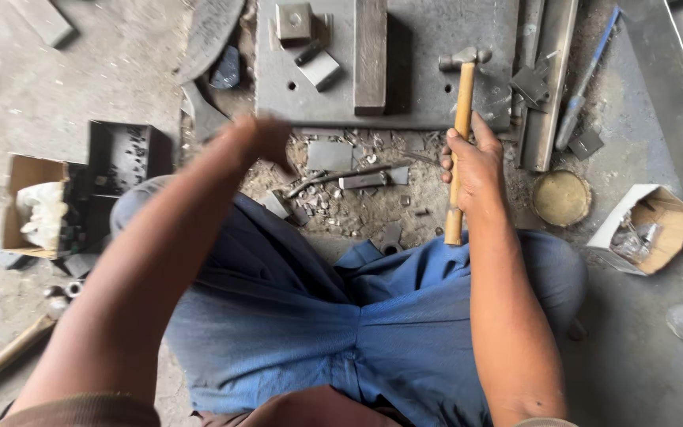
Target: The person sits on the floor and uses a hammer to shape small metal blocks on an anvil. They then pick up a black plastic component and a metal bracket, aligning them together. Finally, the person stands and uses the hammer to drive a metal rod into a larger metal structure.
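My right hand [472,170] grips the wooden handle of a hammer [462,103], whose steel head rests on a thick grey steel plate [428,87] on the floor ahead. My left hand [258,138] is blurred and hovers over the plate's near left edge and a heap of metal scraps [349,178]; whether it holds anything cannot be made out. On the plate lie a long steel bar [370,55] and small square blocks [294,20]. My knees in blue trousers fill the foreground.
A black tray of small parts [128,154] and an open cardboard box [33,202] sit at the left. At the right are a round brass-coloured lid [561,198], a box of metal pieces [643,229], a blue-handled tool [586,79] and steel strips [551,71]. A wooden handle [1,356] lies lower left.
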